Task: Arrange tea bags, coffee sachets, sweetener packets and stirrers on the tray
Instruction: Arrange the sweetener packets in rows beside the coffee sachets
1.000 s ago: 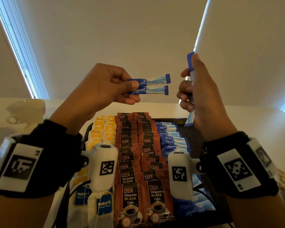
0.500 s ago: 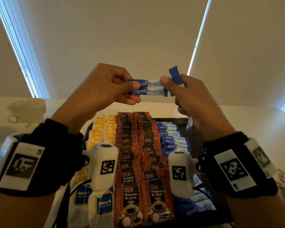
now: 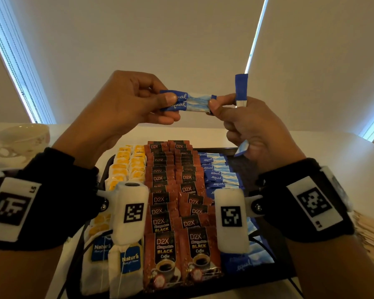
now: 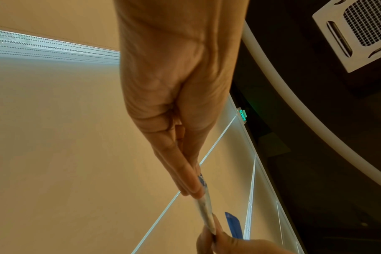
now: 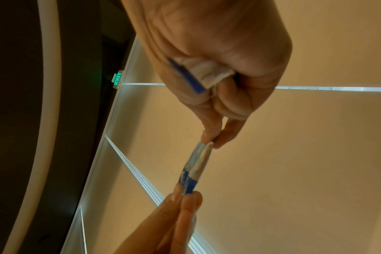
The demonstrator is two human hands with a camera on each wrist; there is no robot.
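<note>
A: Head view, centre frame: the left hand (image 3: 125,102) pinched two Equal sweetener sticks (image 3: 189,102), and the right hand (image 3: 253,128) pinched their other end, a third stick (image 3: 241,88) upright in its curled fingers, all above the tray (image 3: 239,150).

B: Left wrist: thumb and fingers (image 4: 185,178) closed flat on the sticks, lower middle.

A: Right wrist: thumb and forefinger (image 5: 213,130) nipped the pair mid-frame; the spare stick sat clenched in the palm, top.

two blue-white sweetener packets (image 3: 188,102) side by side, horizontal, above tray (image 3: 246,169)
</note>
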